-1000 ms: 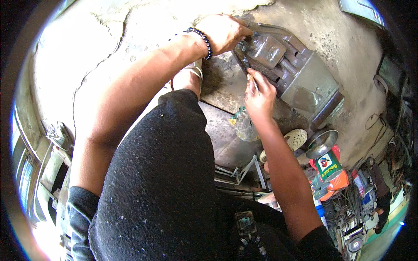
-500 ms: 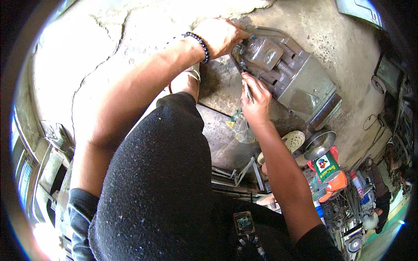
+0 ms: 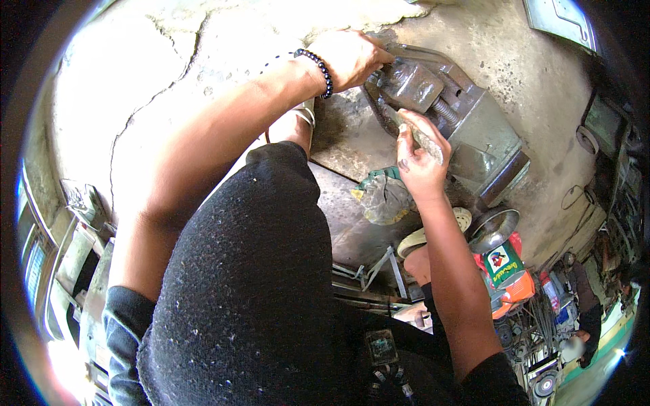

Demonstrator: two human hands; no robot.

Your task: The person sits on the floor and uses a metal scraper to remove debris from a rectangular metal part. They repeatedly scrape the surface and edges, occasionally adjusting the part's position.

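Observation:
A heavy grey metal vise-like device (image 3: pixel 467 139) stands on the concrete, with a block (image 3: pixel 414 86) and a threaded screw (image 3: pixel 445 110) inside its frame. My left hand (image 3: pixel 349 59), a dark bead bracelet at its wrist, has its fingers curled over the device's far left corner; its fingertips are partly hidden. My right hand (image 3: pixel 426 159) is raised over the device's near left side. Its thumb and fingers are closed round a flat greyish piece (image 3: pixel 428 143), whose exact kind I cannot make out.
A crumpled plastic bag (image 3: pixel 386 197) lies left of my right wrist. Beside my right forearm are a sandal (image 3: pixel 462 218), a round metal bowl (image 3: pixel 494 229) and a green packet (image 3: pixel 502 264). At the far right a person (image 3: pixel 583 311) is among cluttered tools. Cracks (image 3: pixel 169 84) run across the floor.
My right hand has moved right and slightly nearer, turning so the greyish piece in its palm shows. My left hand stays at the device's corner.

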